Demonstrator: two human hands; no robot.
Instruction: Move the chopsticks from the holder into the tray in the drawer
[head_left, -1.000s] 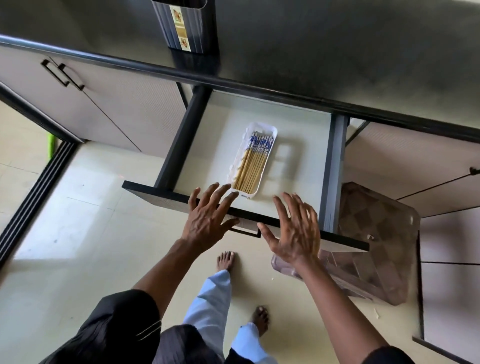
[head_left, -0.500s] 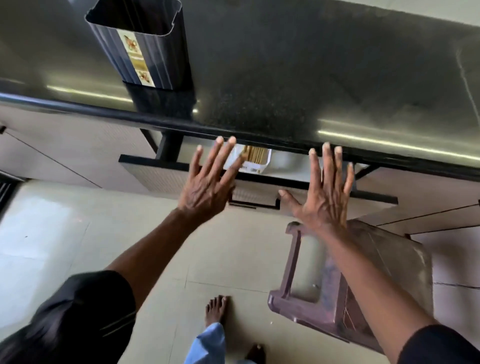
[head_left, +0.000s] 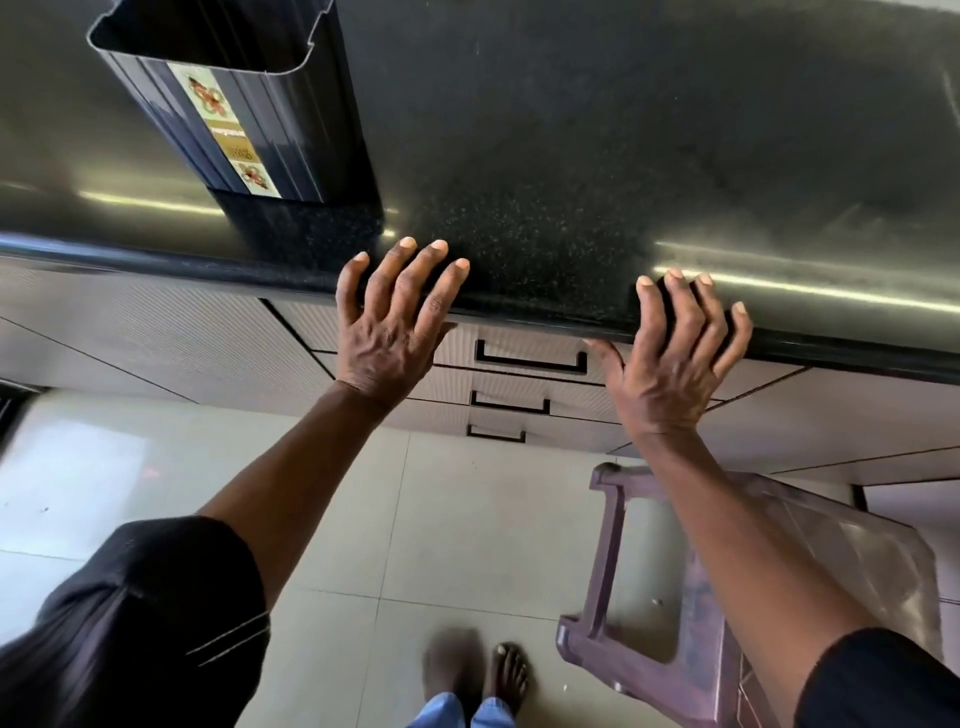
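The top drawer (head_left: 530, 345) is closed flush under the black counter, so the tray and chopsticks are hidden inside it. Its black handle shows between my hands. The dark ribbed chopstick holder (head_left: 234, 98) stands on the counter at the upper left; nothing sticks out of its open top. My left hand (head_left: 395, 327) hovers with spread fingers in front of the counter edge, left of the handle. My right hand (head_left: 675, 358) is likewise spread, right of the handle. Neither hand holds anything.
The black speckled countertop (head_left: 571, 156) fills the upper view. Two more drawers (head_left: 509, 410) lie below the top one. A brown plastic stool (head_left: 753, 597) stands on the tiled floor at the lower right, close to my bare feet (head_left: 478, 675).
The drawer, open one second ago with chopsticks showing in the white tray, has been pushed fully closed. Both hands have come up in front of the counter edge.
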